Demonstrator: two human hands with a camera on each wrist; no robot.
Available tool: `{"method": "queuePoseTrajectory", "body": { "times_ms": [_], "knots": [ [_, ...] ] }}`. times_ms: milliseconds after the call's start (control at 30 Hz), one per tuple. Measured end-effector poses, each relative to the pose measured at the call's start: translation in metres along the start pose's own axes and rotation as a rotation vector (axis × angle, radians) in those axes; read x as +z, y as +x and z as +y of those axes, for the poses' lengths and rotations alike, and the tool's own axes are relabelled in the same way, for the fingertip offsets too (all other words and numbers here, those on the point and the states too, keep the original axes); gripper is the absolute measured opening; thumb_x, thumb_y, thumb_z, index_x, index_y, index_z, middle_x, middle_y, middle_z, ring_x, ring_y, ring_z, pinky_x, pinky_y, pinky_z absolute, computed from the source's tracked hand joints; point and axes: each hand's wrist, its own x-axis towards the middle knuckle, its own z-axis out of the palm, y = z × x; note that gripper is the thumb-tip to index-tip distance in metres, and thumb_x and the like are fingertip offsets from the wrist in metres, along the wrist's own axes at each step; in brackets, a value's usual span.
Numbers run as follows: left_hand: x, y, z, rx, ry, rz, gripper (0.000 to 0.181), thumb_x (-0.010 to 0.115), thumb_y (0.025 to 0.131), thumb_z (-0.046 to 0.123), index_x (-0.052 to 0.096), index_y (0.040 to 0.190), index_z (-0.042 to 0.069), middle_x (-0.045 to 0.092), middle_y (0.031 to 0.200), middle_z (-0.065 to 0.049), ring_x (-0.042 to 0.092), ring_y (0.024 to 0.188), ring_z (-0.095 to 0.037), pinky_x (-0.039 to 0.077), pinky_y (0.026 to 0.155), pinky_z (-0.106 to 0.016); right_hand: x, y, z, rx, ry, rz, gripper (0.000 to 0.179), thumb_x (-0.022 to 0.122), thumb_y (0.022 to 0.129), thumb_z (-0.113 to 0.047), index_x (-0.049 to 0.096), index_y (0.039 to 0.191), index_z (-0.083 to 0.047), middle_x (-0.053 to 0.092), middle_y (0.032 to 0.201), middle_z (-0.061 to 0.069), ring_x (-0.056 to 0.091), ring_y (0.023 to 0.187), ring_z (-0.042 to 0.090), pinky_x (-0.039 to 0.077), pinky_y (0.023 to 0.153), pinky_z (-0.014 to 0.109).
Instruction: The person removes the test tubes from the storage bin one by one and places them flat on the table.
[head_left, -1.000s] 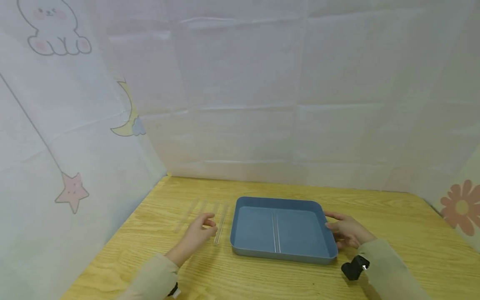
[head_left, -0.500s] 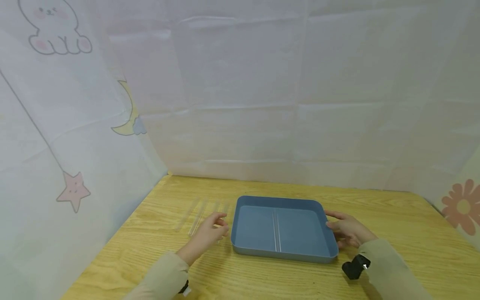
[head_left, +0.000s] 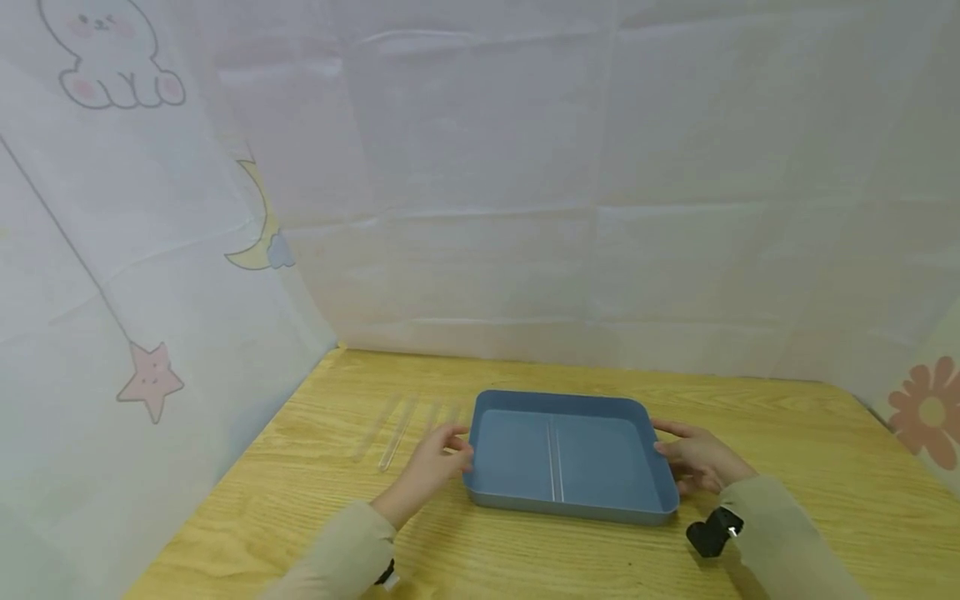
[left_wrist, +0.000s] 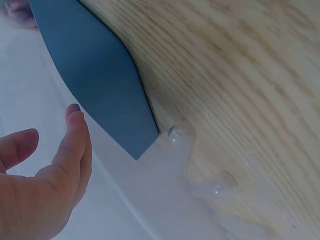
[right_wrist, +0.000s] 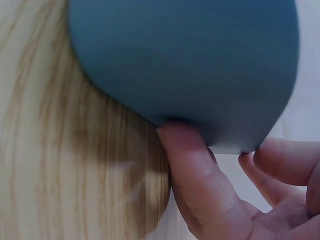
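A shallow blue-grey rectangular tray (head_left: 517, 454) rests on the wooden table. Lying front to back across its middle is a clear test tube (head_left: 555, 458). My left hand (head_left: 435, 458) is at the tray's left wall, fingers fairly straight and thumb held apart; in the left wrist view its fingertips (left_wrist: 75, 112) reach the rim. On the opposite side my right hand (head_left: 701, 458) holds the right wall, thumb at the rim and fingers against the outside. The right wrist view shows one finger (right_wrist: 187, 155) low on that wall.
Several more clear test tubes (head_left: 397, 433) lie side by side on the table (head_left: 300, 500), left of the tray, partly behind my left hand. A pale printed curtain (head_left: 480, 208) stands along the back and sides of the table.
My left hand has moved right, from over the loose test tubes to the tray's left wall. The right hand keeps its place on the tray.
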Motion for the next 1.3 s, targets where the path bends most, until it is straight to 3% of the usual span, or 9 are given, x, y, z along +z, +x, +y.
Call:
{"method": "queuePoseTrajectory", "body": {
  "times_ms": [600, 800, 933, 1067, 1300],
  "knots": [
    [0.016, 0.009, 0.011, -0.003, 0.054, -0.084, 0.044, 0.055, 0.094, 0.002, 0.044, 0.132, -0.015, 0.058, 0.100, -0.017, 0.065, 0.084, -0.034, 0.055, 0.076, -0.043, 0.000, -0.001, 0.001, 0.003, -0.004, 0.007, 0.063, 0.048, 0.102, -0.008, 0.014, 0.154, 0.000, 0.062, 0.112, 0.016, 0.063, 0.085, 0.024, 0.053, 0.066, 0.039],
    [0.020, 0.015, 0.007, 0.021, 0.100, -0.122, 0.042, 0.055, 0.092, 0.005, 0.047, 0.129, -0.016, 0.061, 0.092, -0.011, 0.066, 0.078, -0.021, 0.054, 0.072, -0.035, 0.001, -0.001, 0.001, -0.006, 0.002, 0.006, 0.063, 0.047, 0.102, -0.008, 0.013, 0.154, 0.000, 0.063, 0.110, 0.014, 0.064, 0.085, 0.024, 0.054, 0.067, 0.040],
    [0.024, 0.017, 0.010, -0.042, 0.125, -0.137, 0.043, 0.056, 0.092, 0.006, 0.047, 0.129, -0.013, 0.061, 0.092, -0.010, 0.064, 0.079, -0.020, 0.052, 0.071, -0.035, 0.002, -0.001, 0.001, -0.012, 0.005, 0.004, 0.062, 0.047, 0.102, -0.008, 0.013, 0.154, 0.000, 0.063, 0.109, 0.014, 0.064, 0.085, 0.024, 0.055, 0.068, 0.041],
    [0.029, 0.018, 0.020, -0.146, 0.127, -0.147, 0.043, 0.057, 0.093, 0.006, 0.047, 0.132, -0.010, 0.059, 0.098, -0.012, 0.064, 0.084, -0.026, 0.051, 0.075, -0.041, 0.001, -0.001, 0.001, -0.009, 0.017, 0.006, 0.062, 0.047, 0.102, -0.007, 0.015, 0.154, -0.001, 0.064, 0.107, 0.014, 0.065, 0.085, 0.025, 0.055, 0.067, 0.041],
    [0.040, 0.026, 0.026, -0.207, 0.145, -0.177, 0.042, 0.059, 0.093, 0.004, 0.048, 0.130, -0.011, 0.061, 0.100, -0.013, 0.064, 0.085, -0.031, 0.052, 0.079, -0.046, 0.001, -0.001, 0.003, -0.006, 0.010, 0.012, 0.062, 0.047, 0.102, -0.008, 0.016, 0.154, -0.002, 0.065, 0.105, 0.013, 0.064, 0.083, 0.024, 0.055, 0.065, 0.038]
  ]
}}
